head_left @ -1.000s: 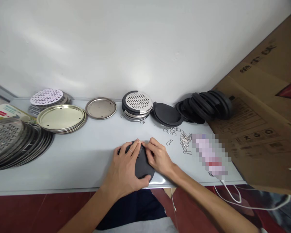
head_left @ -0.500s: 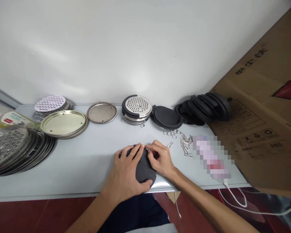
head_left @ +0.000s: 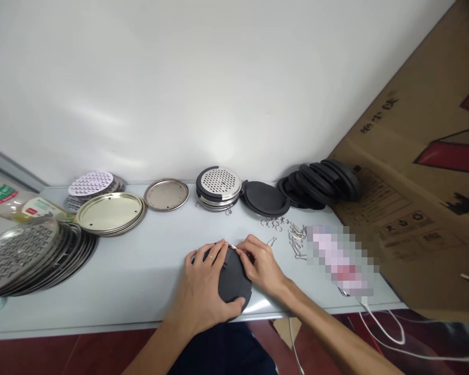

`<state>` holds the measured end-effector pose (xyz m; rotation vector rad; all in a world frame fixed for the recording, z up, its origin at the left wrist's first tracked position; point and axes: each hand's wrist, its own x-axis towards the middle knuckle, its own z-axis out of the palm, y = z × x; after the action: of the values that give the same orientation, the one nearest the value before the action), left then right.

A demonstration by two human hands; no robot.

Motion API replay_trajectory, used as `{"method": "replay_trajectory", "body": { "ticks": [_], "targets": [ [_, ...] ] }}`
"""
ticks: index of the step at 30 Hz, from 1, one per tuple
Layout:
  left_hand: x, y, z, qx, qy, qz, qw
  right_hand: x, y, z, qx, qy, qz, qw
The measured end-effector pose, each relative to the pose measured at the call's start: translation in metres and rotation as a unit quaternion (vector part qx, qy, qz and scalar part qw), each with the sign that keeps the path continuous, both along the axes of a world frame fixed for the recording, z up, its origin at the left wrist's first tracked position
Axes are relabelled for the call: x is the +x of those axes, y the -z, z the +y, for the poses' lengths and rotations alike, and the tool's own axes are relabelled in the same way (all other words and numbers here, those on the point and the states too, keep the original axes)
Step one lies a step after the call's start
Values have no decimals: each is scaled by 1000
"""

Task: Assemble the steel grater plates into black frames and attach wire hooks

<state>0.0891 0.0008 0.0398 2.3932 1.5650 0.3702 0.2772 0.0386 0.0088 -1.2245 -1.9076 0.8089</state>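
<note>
My left hand (head_left: 201, 291) grips a black round cover (head_left: 234, 281) flat on the table near its front edge. The fingers reach over the far left rim and the thumb lies across the near right side. At the far rim, my right hand (head_left: 262, 264) is closed, thumb and forefinger pinching a small metal clip (head_left: 232, 247) against the cover. Part of the clip is hidden by the fingertips. Just beyond my right hand lies a loose metal clip (head_left: 272, 241). Several split rings (head_left: 274, 224) and a small heap of clips (head_left: 296, 240) lie farther right.
Stacked grater discs (head_left: 21, 255) and gold-toned lids (head_left: 110, 212) stand left, near a plastic bottle (head_left: 42, 208). Along the wall sit a silver lid (head_left: 167, 194), an assembled grater stack (head_left: 220, 183) and black covers (head_left: 320, 182). A cardboard box (head_left: 410, 182) borders the right; a blurred item (head_left: 336, 258) has a white cable.
The view has shifted slightly, so the table items sit lower in the picture. Both hands stay on the black cover, with the right fingers slightly moved at the clip.
</note>
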Motion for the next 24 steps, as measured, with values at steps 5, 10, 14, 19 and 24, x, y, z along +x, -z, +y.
{"method": "replay_trajectory", "body": {
  "ticks": [5, 10, 14, 19, 24],
  "targets": [
    [0, -2, 0, -8, 12, -1, 1000, 4, -4, 2, -42, 1, 26, 999],
    [-2, -1, -1, -8, 18, -3, 1000, 7, -1, 17, -107, 23, 105, 988],
    [-10, -2, -4, 2, 45, -10, 999, 8, 5, 23, -128, 66, 175, 974],
    [-27, 16, -20, 58, 112, 39, 991, 21, 11, 7, -138, 124, 221, 958],
    [-34, 38, -36, 205, 124, 97, 966, 36, 19, -19, -131, 153, 211, 956]
  ]
}}
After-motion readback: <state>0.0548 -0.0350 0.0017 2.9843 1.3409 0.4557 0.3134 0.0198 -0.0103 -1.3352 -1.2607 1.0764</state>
